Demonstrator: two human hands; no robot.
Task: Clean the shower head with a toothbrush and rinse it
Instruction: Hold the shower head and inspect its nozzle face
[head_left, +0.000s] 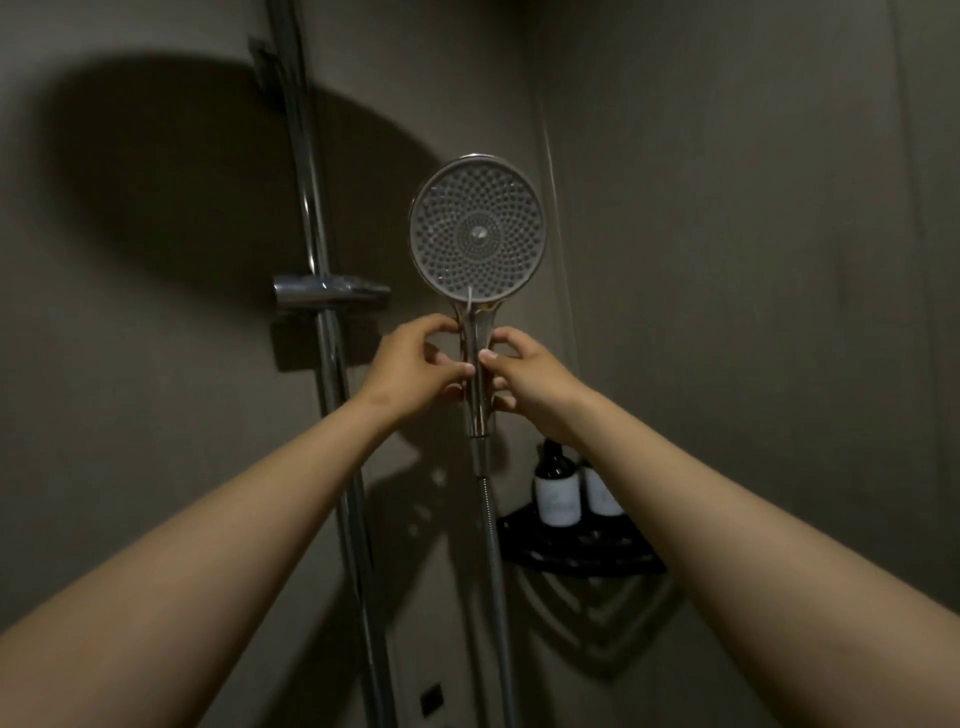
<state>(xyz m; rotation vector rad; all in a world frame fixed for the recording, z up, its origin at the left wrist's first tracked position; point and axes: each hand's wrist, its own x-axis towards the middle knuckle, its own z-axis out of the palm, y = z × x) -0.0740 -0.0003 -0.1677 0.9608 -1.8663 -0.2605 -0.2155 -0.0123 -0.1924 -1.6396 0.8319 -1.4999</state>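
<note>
Beside the chrome riser rail (323, 364), the shower head (477, 228) is being held upright, nozzles facing the camera, and is being gripped low down from both sides by the left hand (415, 370) and right hand (531, 379). Below, a corner shelf (576, 553) is being used for two bottles (557, 491) (soap, maybe).

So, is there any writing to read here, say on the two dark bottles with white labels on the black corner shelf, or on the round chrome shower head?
Nothing here can be read.
On the left dark bottle with a white label: faint marks, too blurred to read.
On the right dark bottle with a white label: partly hidden, label blurred.
On the round chrome shower head: no words or numbers show.
</note>
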